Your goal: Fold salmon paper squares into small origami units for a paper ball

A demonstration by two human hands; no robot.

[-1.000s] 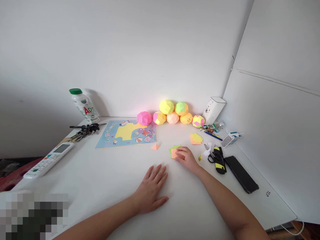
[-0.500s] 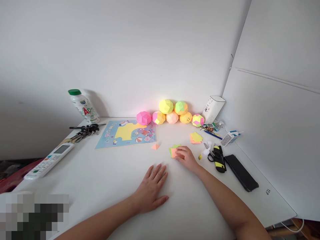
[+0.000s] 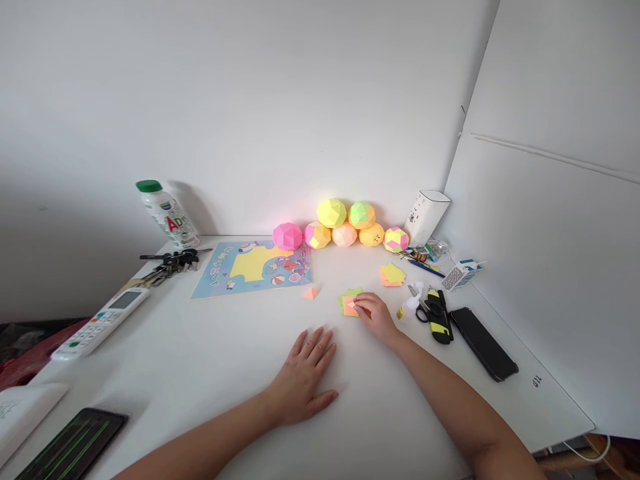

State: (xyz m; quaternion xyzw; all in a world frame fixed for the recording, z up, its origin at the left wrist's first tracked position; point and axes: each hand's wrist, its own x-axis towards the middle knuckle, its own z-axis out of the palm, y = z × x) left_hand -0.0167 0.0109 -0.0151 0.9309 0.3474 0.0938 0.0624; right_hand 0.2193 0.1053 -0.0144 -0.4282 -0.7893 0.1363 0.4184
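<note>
My left hand (image 3: pixel 305 380) lies flat on the white table with its fingers spread, holding nothing. My right hand (image 3: pixel 376 317) is over the small pile of green sticky notes (image 3: pixel 356 291) and orange sticky notes (image 3: pixel 349 309). Its thumb and fingers pinch a small pale orange paper piece (image 3: pixel 351 305) on top of the pile; the fingers partly hide it. Left of the pile lies a folded orange paper piece (image 3: pixel 311 293). Further back on the right are yellow and orange sticky notes (image 3: pixel 393 274).
Faceted paper balls (image 3: pixel 345 235) are stacked by the wall beside a blue picture sheet (image 3: pixel 270 270). To the right lie scissors (image 3: pixel 423 312), a yellow-black cutter (image 3: pixel 439 321) and a black case (image 3: pixel 484 344). A remote (image 3: pixel 103 323), keys (image 3: pixel 175 265) and a bottle (image 3: pixel 167 213) are at left.
The fingers of my right hand have drawn together into a pinch and shifted slightly right, showing more of the orange notes. My left hand has stayed in place.
</note>
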